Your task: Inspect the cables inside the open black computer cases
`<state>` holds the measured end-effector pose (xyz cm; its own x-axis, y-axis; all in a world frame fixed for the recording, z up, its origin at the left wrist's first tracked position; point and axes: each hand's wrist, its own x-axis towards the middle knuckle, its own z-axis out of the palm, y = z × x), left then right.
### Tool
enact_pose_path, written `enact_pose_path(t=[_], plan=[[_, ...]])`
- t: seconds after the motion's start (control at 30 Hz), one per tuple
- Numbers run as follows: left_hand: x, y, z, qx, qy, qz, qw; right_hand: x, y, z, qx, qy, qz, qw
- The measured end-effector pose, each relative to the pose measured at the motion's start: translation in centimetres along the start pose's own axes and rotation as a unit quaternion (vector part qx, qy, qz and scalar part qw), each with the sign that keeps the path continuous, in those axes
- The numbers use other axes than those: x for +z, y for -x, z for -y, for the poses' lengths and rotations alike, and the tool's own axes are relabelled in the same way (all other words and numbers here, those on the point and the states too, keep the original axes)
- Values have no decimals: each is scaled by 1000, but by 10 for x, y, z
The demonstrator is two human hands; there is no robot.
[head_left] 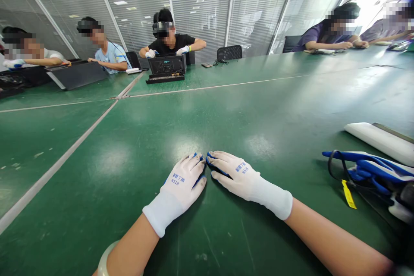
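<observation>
Both hands wear white work gloves with blue coating on the palm side and blue print on the back. My left hand (183, 181) lies palm down on the green table (139, 138), fingers stretched forward. My right hand (237, 174) rests palm down beside it, its fingers pointing left and slightly apart. The fingertips of the two hands come close together near the middle of the view. Nothing shows in either hand, though the palms are hidden against the table. A pale bangle (108, 258) circles my left forearm.
At right lie blue-and-white gloves (375, 170), a black cable with a yellow tag (349, 195) and a long white object (381, 140). Across the table, a person handles a black computer case (167, 67). Other people sit left and right; a grey panel (79, 74) stands at left.
</observation>
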<state>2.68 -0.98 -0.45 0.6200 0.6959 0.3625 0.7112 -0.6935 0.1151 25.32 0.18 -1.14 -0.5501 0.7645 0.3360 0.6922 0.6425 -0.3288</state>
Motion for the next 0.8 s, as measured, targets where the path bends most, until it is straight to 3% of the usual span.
enact_pose_path(t=[0.8], plan=[[-2, -1, -2, -4, 2, 6, 1000, 1, 0, 0, -2, -14, -15, 1000]])
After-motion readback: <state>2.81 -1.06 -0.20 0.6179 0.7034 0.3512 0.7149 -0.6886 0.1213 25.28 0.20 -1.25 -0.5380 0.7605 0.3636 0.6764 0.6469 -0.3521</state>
